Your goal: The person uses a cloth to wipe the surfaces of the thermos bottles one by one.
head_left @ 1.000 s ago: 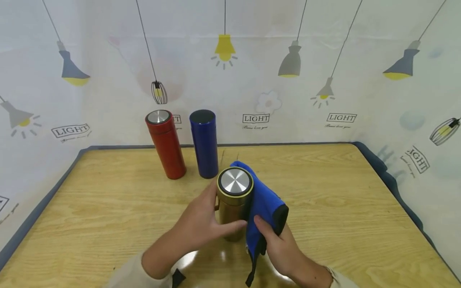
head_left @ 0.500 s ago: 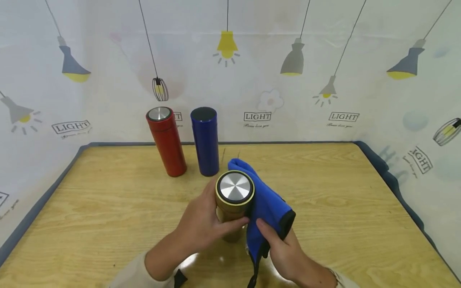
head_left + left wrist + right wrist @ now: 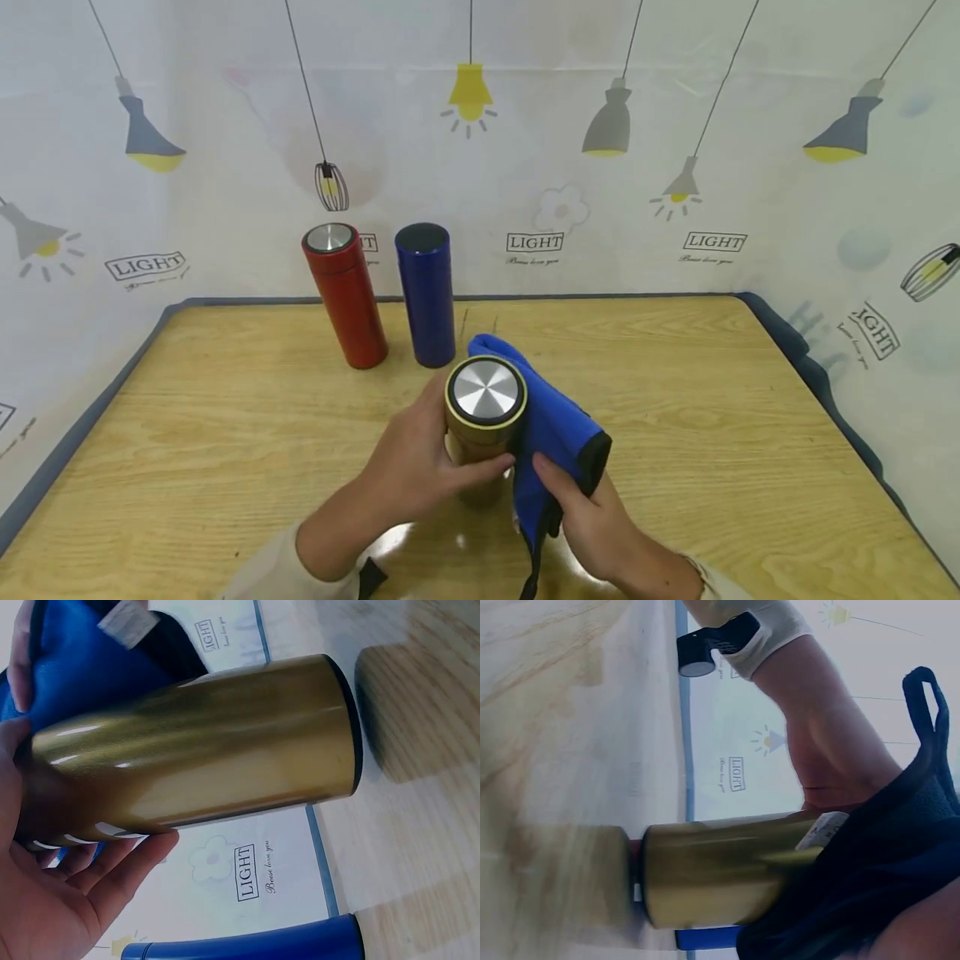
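Observation:
My left hand (image 3: pixel 416 454) grips a gold thermos flask (image 3: pixel 210 746) with a shiny steel-topped lid (image 3: pixel 487 390). The flask stands roughly upright, its black base a little above the table; a gap shows in both wrist views. In my right hand (image 3: pixel 596 525) is a blue cloth (image 3: pixel 555 417) with black edging, a loop (image 3: pixel 926 705) and a white label (image 3: pixel 127 622). The thumb lies on top of the cloth, which is pressed against the flask's right side. The right fingers are mostly hidden beneath it.
A red thermos flask (image 3: pixel 347 304) and a dark blue one (image 3: pixel 426 300) stand upright farther back on the wooden table (image 3: pixel 225 417). Behind them hangs a white backdrop (image 3: pixel 405 125) printed with lamps.
The gold flask has risen from the table toward the head camera, its lid now looking larger. Both hands stay on their things; the cloth has shifted slightly around the flask.

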A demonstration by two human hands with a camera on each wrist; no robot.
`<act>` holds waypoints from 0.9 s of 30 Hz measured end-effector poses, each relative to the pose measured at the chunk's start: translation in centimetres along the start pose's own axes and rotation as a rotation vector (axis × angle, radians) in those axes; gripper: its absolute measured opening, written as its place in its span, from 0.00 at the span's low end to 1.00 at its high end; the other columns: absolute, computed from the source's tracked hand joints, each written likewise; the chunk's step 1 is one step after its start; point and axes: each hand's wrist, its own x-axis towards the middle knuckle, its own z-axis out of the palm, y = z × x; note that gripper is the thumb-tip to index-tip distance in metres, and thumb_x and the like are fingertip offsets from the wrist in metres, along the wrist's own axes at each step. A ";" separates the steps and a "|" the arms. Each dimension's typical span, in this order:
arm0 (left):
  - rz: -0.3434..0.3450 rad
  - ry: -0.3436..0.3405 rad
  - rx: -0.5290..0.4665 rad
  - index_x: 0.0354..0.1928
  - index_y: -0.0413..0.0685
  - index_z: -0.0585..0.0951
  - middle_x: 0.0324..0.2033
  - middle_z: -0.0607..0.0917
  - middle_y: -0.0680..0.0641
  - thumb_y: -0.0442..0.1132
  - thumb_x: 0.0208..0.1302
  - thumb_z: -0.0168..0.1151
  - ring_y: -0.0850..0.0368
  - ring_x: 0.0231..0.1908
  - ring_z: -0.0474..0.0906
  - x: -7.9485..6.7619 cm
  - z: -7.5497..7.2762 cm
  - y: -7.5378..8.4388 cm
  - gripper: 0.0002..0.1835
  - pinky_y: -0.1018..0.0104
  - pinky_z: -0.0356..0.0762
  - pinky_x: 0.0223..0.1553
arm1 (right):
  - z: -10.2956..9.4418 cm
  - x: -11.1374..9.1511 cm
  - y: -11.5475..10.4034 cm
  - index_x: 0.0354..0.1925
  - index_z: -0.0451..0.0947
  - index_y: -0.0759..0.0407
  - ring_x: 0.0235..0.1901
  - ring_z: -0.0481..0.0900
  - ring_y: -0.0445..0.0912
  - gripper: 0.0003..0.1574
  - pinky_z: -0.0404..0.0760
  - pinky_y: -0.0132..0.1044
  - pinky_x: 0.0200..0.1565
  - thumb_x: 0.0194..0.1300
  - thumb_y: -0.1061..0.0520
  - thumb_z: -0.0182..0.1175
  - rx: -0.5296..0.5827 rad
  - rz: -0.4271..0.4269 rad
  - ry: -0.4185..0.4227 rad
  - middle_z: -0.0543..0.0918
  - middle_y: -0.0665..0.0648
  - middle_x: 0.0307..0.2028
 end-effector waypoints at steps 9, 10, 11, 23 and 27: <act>0.055 -0.048 -0.070 0.73 0.55 0.60 0.64 0.75 0.52 0.50 0.47 0.81 0.57 0.63 0.75 0.3 0.1 -0.3 0.53 0.50 0.77 0.62 | -0.3 -0.3 0.0 0.67 0.68 0.50 0.56 0.76 0.34 0.32 0.76 0.24 0.56 0.73 0.74 0.41 -0.048 -0.223 0.032 0.79 0.43 0.58; 0.063 -0.052 -0.093 0.74 0.55 0.59 0.65 0.74 0.52 0.49 0.47 0.80 0.57 0.64 0.74 0.3 0.1 -0.4 0.54 0.50 0.76 0.63 | -0.3 -0.3 0.0 0.67 0.67 0.53 0.56 0.76 0.34 0.31 0.76 0.24 0.56 0.73 0.74 0.41 -0.045 -0.217 0.028 0.79 0.42 0.58; 0.071 -0.056 -0.119 0.74 0.55 0.58 0.66 0.73 0.52 0.47 0.48 0.80 0.57 0.65 0.73 0.3 0.2 -0.5 0.54 0.50 0.75 0.64 | -0.2 -0.3 0.0 0.68 0.66 0.57 0.57 0.76 0.34 0.30 0.76 0.24 0.56 0.74 0.74 0.41 -0.044 -0.211 0.024 0.79 0.42 0.58; 0.040 -0.066 -0.162 0.69 0.56 0.55 0.64 0.76 0.46 0.45 0.47 0.81 0.51 0.62 0.76 0.2 0.0 -0.5 0.53 0.53 0.84 0.51 | 0.1 0.1 -0.1 0.66 0.61 0.74 0.51 0.78 0.37 0.23 0.81 0.31 0.51 0.77 0.66 0.42 -0.070 -0.097 0.005 0.80 0.47 0.55; 0.060 -0.038 -0.061 0.69 0.54 0.58 0.60 0.80 0.47 0.49 0.46 0.81 0.53 0.56 0.80 0.2 -0.3 -0.3 0.52 0.60 0.84 0.47 | 0.1 0.2 0.1 0.69 0.59 0.70 0.51 0.79 0.40 0.26 0.84 0.38 0.49 0.79 0.60 0.44 -0.062 0.026 -0.013 0.77 0.61 0.57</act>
